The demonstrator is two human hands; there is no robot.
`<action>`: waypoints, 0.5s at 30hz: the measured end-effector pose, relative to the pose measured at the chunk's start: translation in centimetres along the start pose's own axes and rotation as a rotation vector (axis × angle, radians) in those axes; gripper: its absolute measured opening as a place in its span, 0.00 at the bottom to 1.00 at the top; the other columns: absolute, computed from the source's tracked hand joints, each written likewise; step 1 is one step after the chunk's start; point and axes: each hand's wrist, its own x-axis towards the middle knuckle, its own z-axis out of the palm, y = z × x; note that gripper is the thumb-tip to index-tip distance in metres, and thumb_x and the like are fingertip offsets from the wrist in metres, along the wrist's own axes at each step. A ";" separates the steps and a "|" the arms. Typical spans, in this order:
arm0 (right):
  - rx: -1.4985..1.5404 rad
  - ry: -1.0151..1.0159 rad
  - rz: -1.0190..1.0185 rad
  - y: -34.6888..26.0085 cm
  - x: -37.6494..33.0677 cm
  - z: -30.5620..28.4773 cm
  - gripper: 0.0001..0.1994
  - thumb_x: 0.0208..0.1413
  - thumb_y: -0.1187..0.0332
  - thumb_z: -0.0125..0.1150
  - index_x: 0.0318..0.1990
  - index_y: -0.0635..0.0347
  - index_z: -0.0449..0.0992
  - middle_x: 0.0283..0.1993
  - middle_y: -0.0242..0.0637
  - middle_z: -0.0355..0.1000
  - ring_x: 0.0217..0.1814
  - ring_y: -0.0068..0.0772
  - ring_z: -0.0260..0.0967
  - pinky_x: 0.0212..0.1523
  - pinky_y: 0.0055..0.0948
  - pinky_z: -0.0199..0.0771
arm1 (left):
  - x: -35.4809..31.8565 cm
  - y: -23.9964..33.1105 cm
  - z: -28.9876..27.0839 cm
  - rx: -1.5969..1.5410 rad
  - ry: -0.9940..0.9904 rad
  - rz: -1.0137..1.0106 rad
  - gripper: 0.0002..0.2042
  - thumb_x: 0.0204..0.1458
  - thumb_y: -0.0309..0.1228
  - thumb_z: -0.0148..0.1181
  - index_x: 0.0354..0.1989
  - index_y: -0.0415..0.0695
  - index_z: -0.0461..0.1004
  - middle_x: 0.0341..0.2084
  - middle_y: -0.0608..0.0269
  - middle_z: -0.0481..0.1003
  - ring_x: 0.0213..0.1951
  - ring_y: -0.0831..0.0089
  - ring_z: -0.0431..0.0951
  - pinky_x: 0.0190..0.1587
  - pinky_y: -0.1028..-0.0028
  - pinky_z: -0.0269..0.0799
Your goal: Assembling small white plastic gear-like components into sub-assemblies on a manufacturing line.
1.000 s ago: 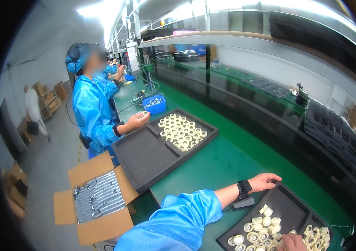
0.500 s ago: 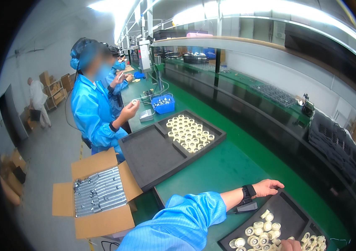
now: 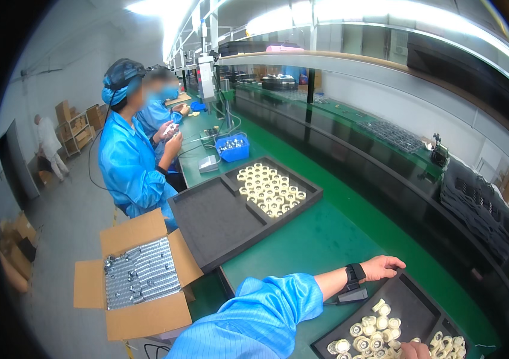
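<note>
My left hand [image 3: 382, 268], with a black band at the wrist, is at the far corner of the near black tray [image 3: 417, 299]. Its fingers curl over the tray's rim, the thumb side toward me. Only part of my right hand [image 3: 415, 350] shows at the lower edge, among cream ribbed round parts [image 3: 377, 326]; its fingertips are out of sight, so any held part is hidden. More cream parts [image 3: 446, 346] lie in the tray's right-hand compartment. A small dark grey device [image 3: 352, 295] with a cable sits beside my left wrist.
A second black tray [image 3: 203, 224] holds rows of cream parts. Left of it stands an open carton [image 3: 147, 320] of silvery metal pieces. Beyond are a blue bin [image 3: 233, 154] and a co-worker [image 3: 132, 155] in blue holding a small part. A shelf [image 3: 350, 64] spans the bench.
The nearby co-worker has turned more toward the bench and brought both hands together around a small part. A distant person in white has shifted slightly. My left hand stays at the tray's corner.
</note>
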 end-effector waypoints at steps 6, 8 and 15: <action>0.006 -0.016 0.002 -0.5 -0.3 0.1 0.15 0.54 0.73 0.58 0.50 0.62 0.71 0.47 0.51 0.69 0.48 0.54 0.67 0.47 0.40 0.71 | -0.9 -0.1 0.0 -0.019 -0.003 0.000 0.20 0.55 0.25 0.52 0.58 0.42 0.66 0.52 0.65 0.71 0.53 0.77 0.68 0.57 0.75 0.62; -0.004 -0.011 0.010 -0.6 -0.6 0.2 0.15 0.54 0.73 0.58 0.50 0.61 0.71 0.47 0.50 0.69 0.49 0.53 0.67 0.47 0.40 0.71 | -0.6 -0.5 0.3 -0.042 -0.004 0.005 0.20 0.55 0.25 0.53 0.58 0.42 0.67 0.51 0.66 0.71 0.53 0.78 0.68 0.57 0.75 0.62; -0.086 0.064 -0.033 1.3 0.0 1.1 0.18 0.42 0.71 0.65 0.44 0.61 0.74 0.43 0.40 0.71 0.42 0.44 0.71 0.40 0.36 0.74 | -1.3 1.9 -0.1 -0.001 0.010 -0.005 0.20 0.54 0.23 0.56 0.57 0.43 0.69 0.51 0.66 0.71 0.51 0.79 0.69 0.55 0.77 0.65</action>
